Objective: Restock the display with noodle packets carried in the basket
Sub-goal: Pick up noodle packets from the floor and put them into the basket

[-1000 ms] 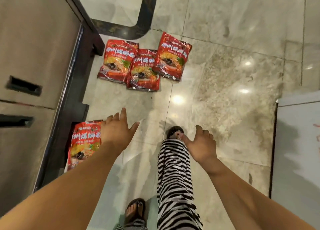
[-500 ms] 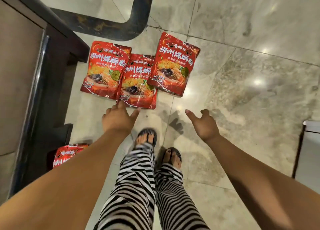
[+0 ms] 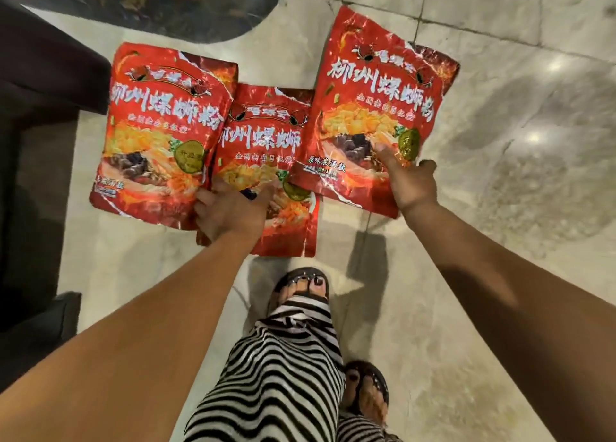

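The fingers (image 3: 216,188) of my left hand (image 3: 233,211) are spread apart and stretched forward. Their tips are over the near part of the middle packet (image 3: 266,141) and over the near right corner of the left packet (image 3: 156,125). I cannot tell if they already press on the foil or are only just above it.

On my right hand (image 3: 411,188) the thumb (image 3: 383,153) is stretched out and lies on the printed face of the right packet (image 3: 376,101), close to its near right corner. The other fingers of this hand are curled at the right edge of that packet. I cannot tell if they go under it, so I cannot say whether the packet is pinched.

The three red noodle packets lie flat and face up on the pale marble floor (image 3: 500,175), in a row from left to right, just beyond my feet. The left packet and the right packet each cover one side edge of the middle packet, and the right one reaches farthest.

Both my forearms are bare. Below them are my black-and-white striped trousers (image 3: 283,375) and two dark sandals (image 3: 300,275). At the left stands a dark cabinet (image 3: 33,108), and a dark curved band (image 3: 166,5) crosses the floor at the far side.
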`<state>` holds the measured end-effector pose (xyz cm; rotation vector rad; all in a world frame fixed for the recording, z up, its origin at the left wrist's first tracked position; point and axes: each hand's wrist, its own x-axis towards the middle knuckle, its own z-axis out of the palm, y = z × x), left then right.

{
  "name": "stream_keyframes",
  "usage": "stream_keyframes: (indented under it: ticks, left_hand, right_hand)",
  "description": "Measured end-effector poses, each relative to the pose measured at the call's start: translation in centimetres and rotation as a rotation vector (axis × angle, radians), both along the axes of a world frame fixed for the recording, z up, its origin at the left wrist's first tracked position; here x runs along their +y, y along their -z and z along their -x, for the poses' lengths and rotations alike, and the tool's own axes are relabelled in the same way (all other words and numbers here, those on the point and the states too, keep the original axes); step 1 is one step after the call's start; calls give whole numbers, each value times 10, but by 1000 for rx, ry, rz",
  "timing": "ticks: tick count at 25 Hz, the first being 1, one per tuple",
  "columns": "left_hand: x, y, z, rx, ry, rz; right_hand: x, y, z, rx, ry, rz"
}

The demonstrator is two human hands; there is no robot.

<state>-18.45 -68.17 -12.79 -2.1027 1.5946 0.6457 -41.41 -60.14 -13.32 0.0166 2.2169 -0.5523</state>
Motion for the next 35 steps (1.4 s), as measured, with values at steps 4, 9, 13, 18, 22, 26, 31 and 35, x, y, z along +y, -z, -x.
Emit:
stream_keyframes:
  ticks: [4, 9, 13, 18, 22, 26, 31, 35]
  left_hand:
    - [6, 17, 12, 39, -138, 72]
    - [-1, 22, 13, 66, -156, 117]
    - [-5, 16, 16, 207, -204, 139]
    - [-5, -10, 15, 524, -494, -8]
    - [16, -80, 16, 549, -578, -135]
    - [47, -171, 5, 628, -463, -220]
    - [82, -276, -15, 639, -334, -337]
    - [125, -343, -13, 594, -282, -330]
  right_hand:
    - [-11, 22, -11, 142, 17, -55]
    - [-11, 34, -8, 106, 130, 147]
    - [-12, 24, -8, 23, 264, 288]
    - [9, -18, -10, -303, 497, 364]
    - [56, -78, -5, -446, 601, 313]
    - [126, -161, -7, -436, 625, 328]
    - [214, -264, -18, -438, 736, 362]
    - [295, -336, -36, -363, 779, 345]
